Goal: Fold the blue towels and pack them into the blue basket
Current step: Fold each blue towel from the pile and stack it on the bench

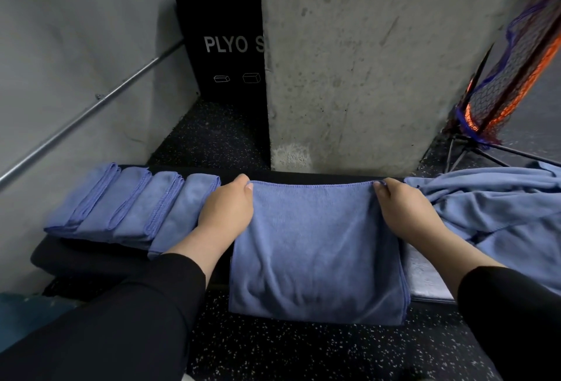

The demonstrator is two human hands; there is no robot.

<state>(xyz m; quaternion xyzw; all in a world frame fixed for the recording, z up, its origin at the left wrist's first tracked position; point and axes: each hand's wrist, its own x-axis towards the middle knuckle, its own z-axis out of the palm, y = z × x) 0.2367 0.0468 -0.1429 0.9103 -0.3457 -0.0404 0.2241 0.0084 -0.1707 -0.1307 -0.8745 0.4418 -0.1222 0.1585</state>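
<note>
Pinching the far corners of the towel (315,247) draped over the tabletop (425,277), both hands, left (226,213) and right (403,210), should keep edges aligned and taut before folding; no basket visible.

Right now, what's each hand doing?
Left hand: grips the far left corner of the towel.
Right hand: pinches the towel's far right corner.

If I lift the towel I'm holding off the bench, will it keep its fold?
Probably not. The towel already droops limply over the bench edge, so it looks floppy. It seems light; both hands pinch only its corners.
</note>
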